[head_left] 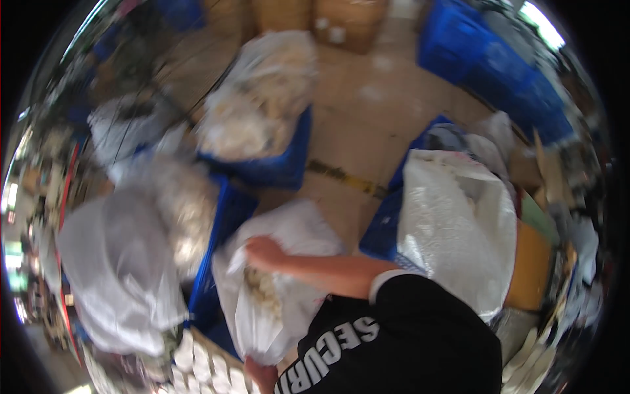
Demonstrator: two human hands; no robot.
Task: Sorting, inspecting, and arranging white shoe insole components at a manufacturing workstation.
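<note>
A white woven sack (298, 226) stands with its mouth spread in front of me. Pale, cream-coloured pieces (262, 292) lie inside; blur keeps their kind from showing. My right hand (264, 253) reaches across and is closed on the far side of the sack's rim. At the near side, low in the view, my left hand (262, 375) grips the rim too, its fingers only partly visible.
To the left, a large whitish sack (121, 269) and a clear bag sit by blue crates (230, 213). Beyond is a filled clear bag (262, 92) on a blue crate. A big white sack (453, 226) stands right, and blue bins (489, 62) line the far right.
</note>
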